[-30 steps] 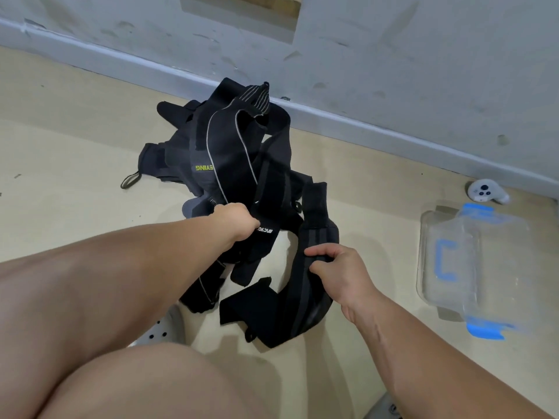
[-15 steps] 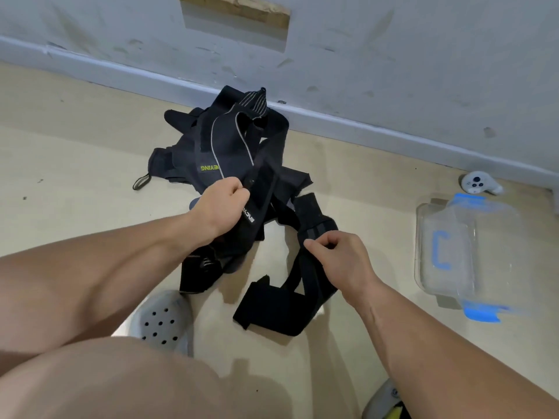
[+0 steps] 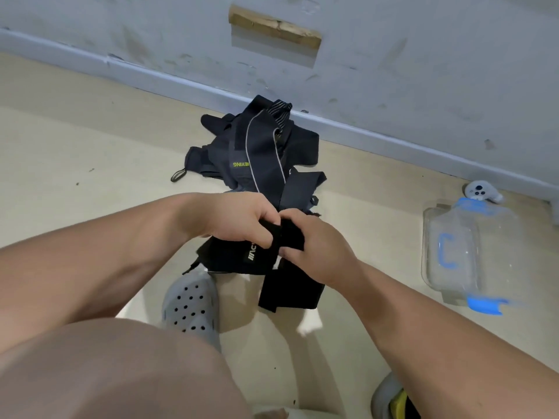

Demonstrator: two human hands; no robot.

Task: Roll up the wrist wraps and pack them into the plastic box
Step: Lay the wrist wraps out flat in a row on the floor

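The left hand (image 3: 239,220) and right hand (image 3: 317,249), apart a moment ago, are brought together, both clamped on one black fabric wrist wrap (image 3: 290,293); rolling is judged begun, the clear blue-clipped plastic box (image 3: 447,252) well apart

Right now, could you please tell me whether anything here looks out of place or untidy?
The wrist wraps lie in a tangled heap on the floor by the wall. A white controller sits at the far end of the plastic box, unrelated to the packing. Nothing looks damaged.
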